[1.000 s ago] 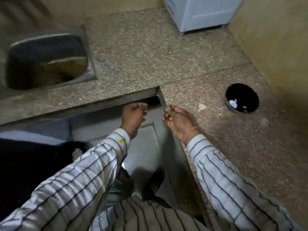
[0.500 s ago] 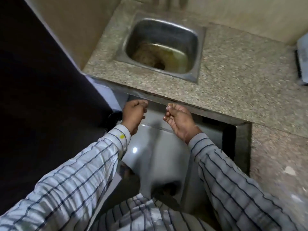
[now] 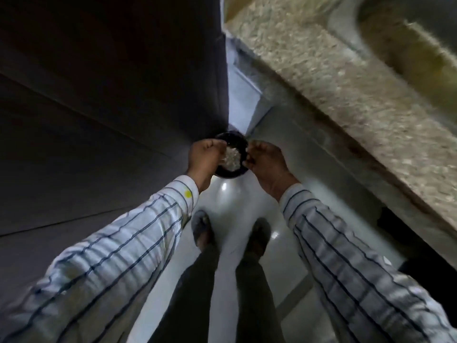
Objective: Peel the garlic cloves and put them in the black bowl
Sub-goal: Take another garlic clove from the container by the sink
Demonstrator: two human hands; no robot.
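Head view: a dark wall (image 3: 99, 95) fills 9 to 12 o'clock, and a speckled stone counter (image 3: 346, 95) crosses 2 o'clock. Your striped sleeves (image 3: 111, 256) enter from 7 and 5. At centre a round black container (image 3: 228, 174) stands on the pale floor (image 3: 230, 201), with whitish flakes (image 3: 232, 157) inside. Your left hand (image 3: 206, 157) and right hand (image 3: 264, 162) hover at its 9 and 3 o'clock rims, fingers curled. Whether they grip a garlic clove, you cannot tell.

no writing, label, brand or number can be read on anything here. the one mark is a small plain yellow dot (image 3: 188, 193) on the left sleeve (image 3: 148, 219), toward 8 o'clock from the middle, and it has no letters.
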